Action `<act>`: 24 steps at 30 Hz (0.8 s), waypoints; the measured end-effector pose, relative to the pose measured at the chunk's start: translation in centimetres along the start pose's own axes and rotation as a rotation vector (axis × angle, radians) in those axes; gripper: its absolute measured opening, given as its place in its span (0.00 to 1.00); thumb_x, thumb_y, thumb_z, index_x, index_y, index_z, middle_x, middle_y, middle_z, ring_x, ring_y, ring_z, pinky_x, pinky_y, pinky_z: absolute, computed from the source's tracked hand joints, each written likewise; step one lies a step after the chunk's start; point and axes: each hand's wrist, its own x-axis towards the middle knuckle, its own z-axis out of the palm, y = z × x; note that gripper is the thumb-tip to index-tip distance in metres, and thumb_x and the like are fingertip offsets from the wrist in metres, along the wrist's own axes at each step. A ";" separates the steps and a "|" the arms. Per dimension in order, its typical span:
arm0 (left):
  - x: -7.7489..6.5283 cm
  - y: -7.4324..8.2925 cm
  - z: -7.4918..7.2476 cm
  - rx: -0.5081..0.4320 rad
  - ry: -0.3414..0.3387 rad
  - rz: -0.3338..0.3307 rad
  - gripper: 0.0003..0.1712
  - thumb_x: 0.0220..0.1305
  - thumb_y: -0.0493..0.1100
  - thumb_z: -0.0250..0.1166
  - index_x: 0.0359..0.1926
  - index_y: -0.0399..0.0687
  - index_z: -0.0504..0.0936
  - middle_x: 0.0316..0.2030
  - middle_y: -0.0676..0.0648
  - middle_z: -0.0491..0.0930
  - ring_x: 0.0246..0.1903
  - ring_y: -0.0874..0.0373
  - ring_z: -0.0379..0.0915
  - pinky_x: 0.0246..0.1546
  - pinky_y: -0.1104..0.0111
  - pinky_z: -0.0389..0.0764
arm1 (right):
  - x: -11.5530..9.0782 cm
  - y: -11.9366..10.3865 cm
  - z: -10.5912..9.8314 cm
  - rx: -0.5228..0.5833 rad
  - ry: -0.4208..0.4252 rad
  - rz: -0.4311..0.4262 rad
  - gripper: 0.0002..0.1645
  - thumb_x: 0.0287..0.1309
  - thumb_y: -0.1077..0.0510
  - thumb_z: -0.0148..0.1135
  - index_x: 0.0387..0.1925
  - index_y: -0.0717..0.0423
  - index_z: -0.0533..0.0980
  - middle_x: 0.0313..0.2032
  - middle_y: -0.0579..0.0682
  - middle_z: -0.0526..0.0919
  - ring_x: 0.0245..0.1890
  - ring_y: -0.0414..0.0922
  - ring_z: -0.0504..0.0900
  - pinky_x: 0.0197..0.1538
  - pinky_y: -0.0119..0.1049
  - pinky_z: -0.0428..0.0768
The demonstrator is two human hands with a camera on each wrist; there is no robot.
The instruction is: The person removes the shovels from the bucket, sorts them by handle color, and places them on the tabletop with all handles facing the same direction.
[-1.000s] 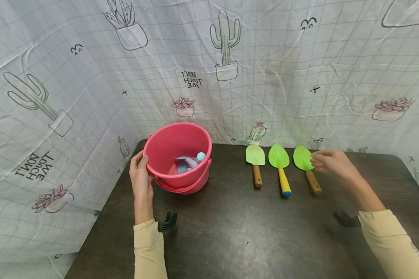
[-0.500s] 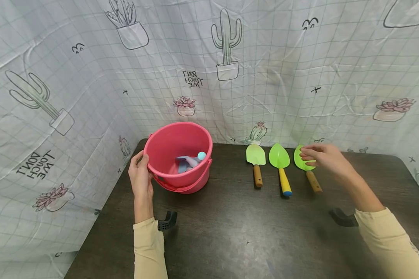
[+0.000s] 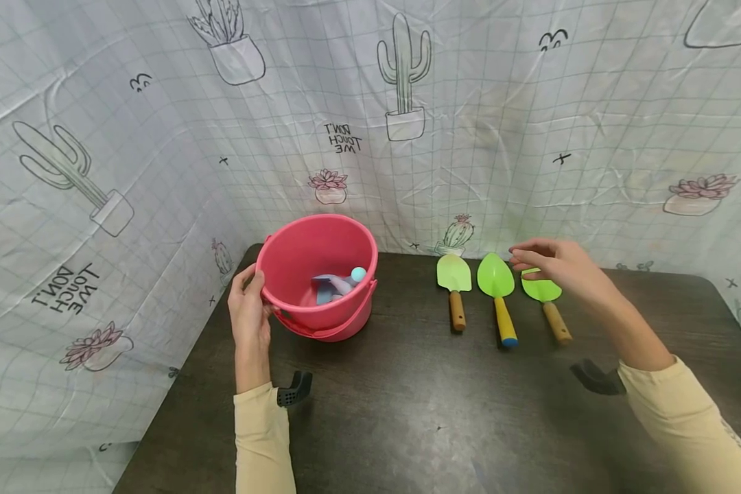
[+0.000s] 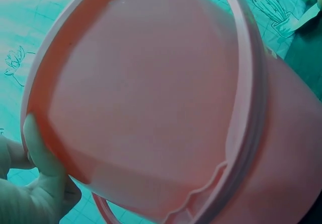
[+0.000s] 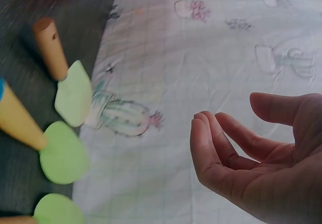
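My left hand (image 3: 248,315) grips the near-left rim of a pink bucket (image 3: 293,257). In the left wrist view the thumb (image 4: 43,148) lies inside the bucket wall (image 4: 151,83) and the fingers are outside. Grey-blue and pale purple items (image 3: 330,289) with a light-blue round end lie in the bucket. My right hand (image 3: 562,264) hovers above the right trowel (image 3: 546,291), partly covering its green blade. Its fingers (image 5: 206,148) are loosely bent and hold nothing. To the left lie a green trowel with a yellow handle (image 3: 503,319) and a paler green one with a wooden handle (image 3: 457,311).
The dark wooden table (image 3: 420,398) extends in front of the bucket and trowels. A white curtain (image 3: 488,103) with cactus drawings hangs behind the table and along its left side. Black wrist mounts (image 3: 294,389) stick out from both sleeves.
My right hand has moved left and slightly up across the right trowel's blade, with its fingertips now near the middle trowel. The left hand keeps its grip on the bucket; the trowels stay put.
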 end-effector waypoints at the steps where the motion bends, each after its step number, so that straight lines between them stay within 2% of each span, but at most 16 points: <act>1: 0.0 0.1 0.0 -0.007 -0.003 -0.008 0.21 0.79 0.41 0.57 0.68 0.40 0.72 0.33 0.49 0.82 0.16 0.65 0.76 0.17 0.77 0.76 | 0.0 -0.4 0.1 0.001 -0.003 -0.009 0.32 0.79 0.48 0.54 0.67 0.71 0.70 0.53 0.53 0.84 0.41 0.26 0.82 0.48 0.28 0.83; 5: 0.1 0.2 -0.1 -0.024 -0.008 -0.034 0.21 0.79 0.41 0.58 0.67 0.40 0.72 0.30 0.49 0.82 0.16 0.65 0.76 0.16 0.77 0.76 | -0.1 -1.8 0.6 -0.007 -0.014 -0.023 0.32 0.78 0.47 0.55 0.67 0.69 0.71 0.55 0.56 0.84 0.42 0.26 0.83 0.48 0.28 0.83; 10: 0.1 0.3 -0.3 -0.019 -0.010 -0.026 0.21 0.79 0.40 0.58 0.67 0.39 0.72 0.29 0.50 0.83 0.17 0.65 0.77 0.16 0.78 0.76 | 0.1 -3.6 1.2 -0.018 -0.029 -0.044 0.30 0.78 0.47 0.54 0.68 0.67 0.71 0.57 0.57 0.83 0.43 0.28 0.83 0.48 0.27 0.82; 19: 0.3 0.5 -0.4 -0.030 -0.019 -0.046 0.21 0.80 0.41 0.57 0.68 0.40 0.72 0.25 0.51 0.83 0.15 0.64 0.77 0.15 0.77 0.76 | 1.0 -7.2 3.0 0.059 -0.042 -0.130 0.27 0.78 0.50 0.56 0.66 0.66 0.73 0.60 0.59 0.79 0.47 0.32 0.83 0.51 0.30 0.82; 24: 0.3 0.4 -0.4 -0.023 -0.018 -0.055 0.20 0.80 0.41 0.57 0.67 0.40 0.72 0.25 0.51 0.83 0.15 0.65 0.77 0.15 0.77 0.76 | 1.4 -9.3 4.1 0.097 -0.069 -0.162 0.26 0.77 0.50 0.57 0.64 0.66 0.75 0.58 0.58 0.81 0.49 0.36 0.83 0.52 0.31 0.82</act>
